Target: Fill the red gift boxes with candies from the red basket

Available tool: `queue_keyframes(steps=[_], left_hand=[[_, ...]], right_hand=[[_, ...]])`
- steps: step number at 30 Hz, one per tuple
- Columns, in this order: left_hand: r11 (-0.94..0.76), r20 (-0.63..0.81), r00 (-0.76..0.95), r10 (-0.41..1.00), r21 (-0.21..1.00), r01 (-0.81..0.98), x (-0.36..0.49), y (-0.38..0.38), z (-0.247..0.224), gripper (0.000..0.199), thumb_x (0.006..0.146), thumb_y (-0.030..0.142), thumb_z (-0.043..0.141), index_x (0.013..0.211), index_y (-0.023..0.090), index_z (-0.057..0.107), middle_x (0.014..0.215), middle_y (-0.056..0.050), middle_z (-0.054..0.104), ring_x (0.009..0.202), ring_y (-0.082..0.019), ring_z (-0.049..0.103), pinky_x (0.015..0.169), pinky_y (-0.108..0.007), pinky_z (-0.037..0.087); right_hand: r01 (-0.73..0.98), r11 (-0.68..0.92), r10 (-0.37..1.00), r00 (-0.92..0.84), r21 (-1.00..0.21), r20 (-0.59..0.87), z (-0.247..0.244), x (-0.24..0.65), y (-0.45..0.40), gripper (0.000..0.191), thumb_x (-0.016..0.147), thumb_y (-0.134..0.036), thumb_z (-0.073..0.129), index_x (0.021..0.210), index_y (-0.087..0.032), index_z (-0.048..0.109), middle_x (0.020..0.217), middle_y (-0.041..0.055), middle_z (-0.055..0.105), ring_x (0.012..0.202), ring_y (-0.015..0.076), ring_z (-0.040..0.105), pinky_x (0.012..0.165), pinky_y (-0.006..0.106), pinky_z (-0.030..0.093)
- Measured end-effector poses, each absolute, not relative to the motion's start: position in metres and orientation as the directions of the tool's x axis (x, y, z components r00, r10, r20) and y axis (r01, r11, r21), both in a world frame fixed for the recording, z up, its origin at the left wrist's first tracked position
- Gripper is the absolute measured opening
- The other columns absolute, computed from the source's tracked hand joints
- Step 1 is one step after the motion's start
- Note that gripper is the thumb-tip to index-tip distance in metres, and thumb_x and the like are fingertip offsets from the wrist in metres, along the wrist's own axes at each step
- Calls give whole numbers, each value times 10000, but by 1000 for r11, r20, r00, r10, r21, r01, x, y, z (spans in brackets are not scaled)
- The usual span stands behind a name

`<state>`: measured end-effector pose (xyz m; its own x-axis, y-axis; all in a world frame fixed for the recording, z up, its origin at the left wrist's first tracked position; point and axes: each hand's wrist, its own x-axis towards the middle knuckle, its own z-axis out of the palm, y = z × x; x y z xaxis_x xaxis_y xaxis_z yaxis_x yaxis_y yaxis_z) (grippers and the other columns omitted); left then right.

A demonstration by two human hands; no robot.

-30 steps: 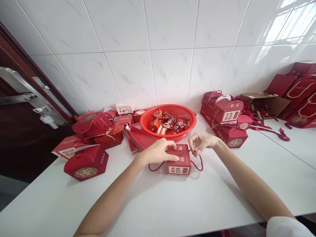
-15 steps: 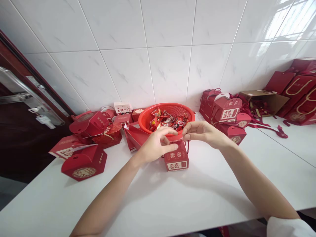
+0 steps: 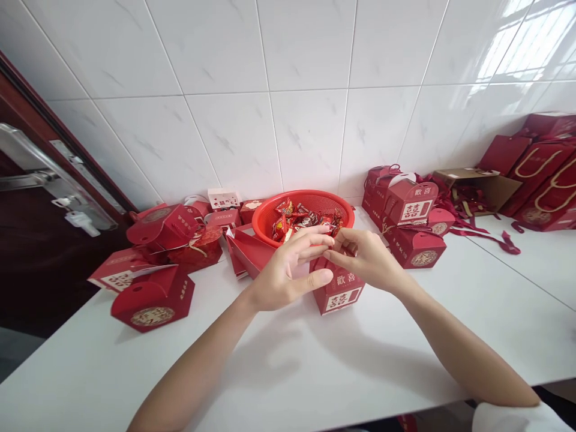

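A small red box [image 3: 341,295] with gold and white lettering stands on the white table, turned at an angle. Over its left top edge is my left hand [image 3: 292,267], its fingers apart and nothing visible in it. My right hand [image 3: 366,258] is at the top right of the box, fingers bent together in a pinch; what lies between them is too small and hidden to name. Just behind both hands sits a red plastic basket [image 3: 265,217] with wrapped candies [image 3: 306,217].
Several red boxes [image 3: 155,300] are piled on the left, near a dark door [image 3: 27,240]. More boxes [image 3: 411,204] are stacked to the right, beside an open cardboard box [image 3: 504,189], ribbons [image 3: 508,243] and red bags [image 3: 546,180]. A tiled wall [image 3: 310,132] stands behind.
The small box has turned and shifted slightly right. My left hand has opened wider and moved right, and my right hand has come lower, closer to the left one.
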<state>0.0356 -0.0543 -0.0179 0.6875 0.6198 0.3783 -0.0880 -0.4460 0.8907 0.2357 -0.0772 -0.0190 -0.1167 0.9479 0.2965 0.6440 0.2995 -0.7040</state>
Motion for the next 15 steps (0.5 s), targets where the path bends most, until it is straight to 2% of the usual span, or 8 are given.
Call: queue_keyframes(steps=[4,8,11,15], left_hand=[[-559,453,669,590,826,-66,35,-56,-19,392,880,271,707,1260,267,611,1548,-77,400,1452,-289,387,1182,-457,412],[-640,507,651,565,767,-43,32,-54,-20,405,889,282,703,1284,294,612,1547,-64,409,1447,-295,391,1149,-448,455],[-690,534,618,577,724,19,28,-46,-20,345,907,312,681,1249,293,642,1530,-62,430,1431,-296,413,1123,-425,482],[-726,527,580,622,665,175,19,-30,-16,293,907,360,669,1185,267,677,1496,-77,484,1414,-303,435,1081,-408,513]], right_hand=[[640,292,941,-61,-710,332,-18,232,-80,188,836,-274,557,665,-196,549,568,-38,506,536,105,410,539,265,323],[503,416,824,144,-757,548,-4,248,-82,186,841,-295,584,679,-202,578,613,-22,548,581,127,482,551,271,371],[507,517,562,407,-690,720,18,282,-88,138,791,-254,648,667,-219,598,627,-24,572,584,138,510,557,283,396],[588,563,168,606,-580,777,44,344,-102,150,791,-270,665,683,-246,564,661,-22,576,532,157,505,526,313,372]])
